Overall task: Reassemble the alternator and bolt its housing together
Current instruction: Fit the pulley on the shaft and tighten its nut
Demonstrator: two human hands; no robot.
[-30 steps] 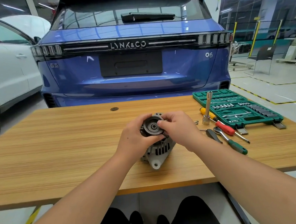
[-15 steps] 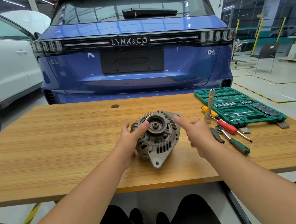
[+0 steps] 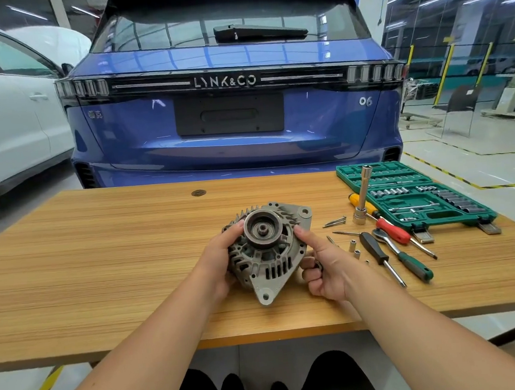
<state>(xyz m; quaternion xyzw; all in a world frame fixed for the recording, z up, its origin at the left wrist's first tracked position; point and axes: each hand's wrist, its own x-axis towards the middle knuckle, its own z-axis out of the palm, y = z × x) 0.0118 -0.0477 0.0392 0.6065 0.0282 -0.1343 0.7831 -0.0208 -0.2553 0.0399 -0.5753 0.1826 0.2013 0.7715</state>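
Note:
The grey alternator (image 3: 268,253) stands on the wooden table (image 3: 99,260), with its pulley (image 3: 263,228) facing me and a mounting ear pointing down. My left hand (image 3: 217,263) grips its left side, thumb against the pulley rim, fingers behind the housing. My right hand (image 3: 324,265) is at its right side. The index fingertip touches the housing. The other fingers are curled around a small dark part (image 3: 317,265), too small to identify. Long housing bolts (image 3: 336,221) lie loose to the right.
Right of the alternator lie small sockets (image 3: 353,245), a black-handled screwdriver (image 3: 378,252), a red-handled ratchet (image 3: 392,233), a green-handled screwdriver (image 3: 414,266) and an upright extension socket (image 3: 363,198). An open green socket case (image 3: 423,201) sits beyond. A blue car (image 3: 230,125) stands behind the table.
Both hands covered the pulley a second ago. My right hand lifted off and has come back to the housing's right side, while my left hand shifted to grip the left side.

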